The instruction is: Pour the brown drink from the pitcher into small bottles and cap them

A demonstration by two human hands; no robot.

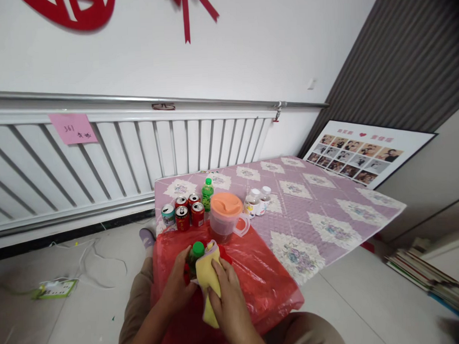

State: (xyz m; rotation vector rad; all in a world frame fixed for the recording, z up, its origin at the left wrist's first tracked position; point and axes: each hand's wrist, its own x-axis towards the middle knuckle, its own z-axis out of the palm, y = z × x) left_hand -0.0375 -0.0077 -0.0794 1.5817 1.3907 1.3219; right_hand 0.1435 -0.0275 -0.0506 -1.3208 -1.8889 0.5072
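Note:
My left hand (pixel 177 284) is closed round a green-capped bottle (pixel 196 253) above a red plastic sheet (pixel 259 276). In my right hand (pixel 229 292) is a folded yellow cloth (pixel 208 273), its upper part against the bottle's right side. Part of the bottle is hidden by the cloth and my fingers. Just beyond stands a clear pitcher (pixel 221 222) with an orange lid. To its left are several cans (pixel 182 218), with another green-capped bottle (pixel 207 195) behind them. Two small white-capped bottles (pixel 254 201) stand right of the pitcher.
A purple floral cloth (pixel 294 190) covers the table. Behind it runs a white radiator (pixel 202 143) with a pink note (pixel 73 128). At the right are a photo board (pixel 358 150) and stacked books (pixel 432 280). Cables and a power strip (pixel 55 289) lie on the left floor.

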